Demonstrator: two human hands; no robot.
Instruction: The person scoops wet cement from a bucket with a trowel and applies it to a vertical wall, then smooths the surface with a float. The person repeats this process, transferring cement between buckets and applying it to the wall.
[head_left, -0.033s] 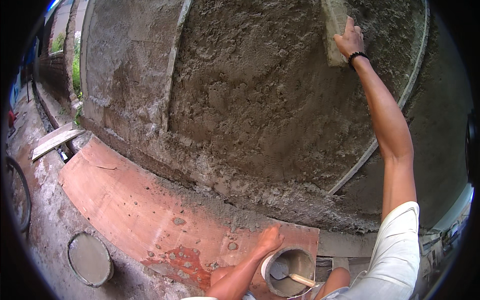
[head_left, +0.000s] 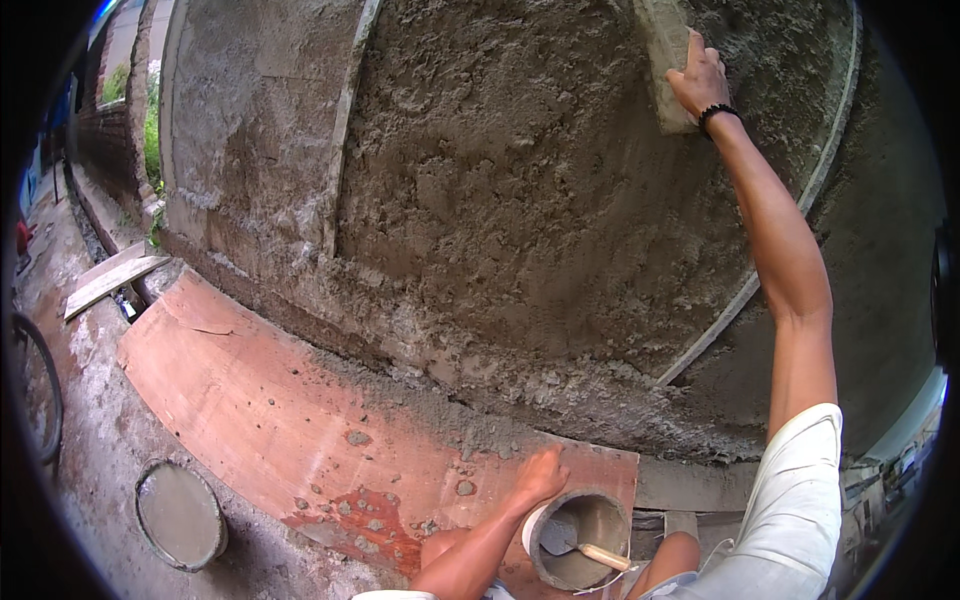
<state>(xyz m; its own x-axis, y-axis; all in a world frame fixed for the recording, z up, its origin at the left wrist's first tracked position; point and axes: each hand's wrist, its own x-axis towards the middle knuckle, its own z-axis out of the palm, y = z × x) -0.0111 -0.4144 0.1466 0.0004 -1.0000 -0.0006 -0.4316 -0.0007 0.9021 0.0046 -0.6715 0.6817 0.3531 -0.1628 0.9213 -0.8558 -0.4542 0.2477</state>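
Note:
High on the wall, my right hand (head_left: pixel 697 78) grips a long, mortar-coated plastering float (head_left: pixel 662 45), which lies flat against the rough wet plaster (head_left: pixel 500 200). A dark beaded band circles that wrist. Low down, my left hand (head_left: pixel 541 474) is curled into a fist just beyond a bucket (head_left: pixel 625 520), and nothing shows in it. Inside the bucket rests a trowel, its grey blade (head_left: pixel 558 538) against the mortar and its wooden handle (head_left: pixel 604 556) toward the rim.
A reddish board (head_left: pixel 250 370), spattered with mortar, runs along the wall's foot. To its left stands a round container (head_left: pixel 180 515) of grey liquid. Pale strips (head_left: pixel 345 130) divide the wall. Planks (head_left: pixel 115 282) and a black hose (head_left: pixel 42 385) lie at far left.
The float's upper end has tilted slightly left, and my right hand has shifted a touch with it. My left hand, the bucket and the trowel look the same.

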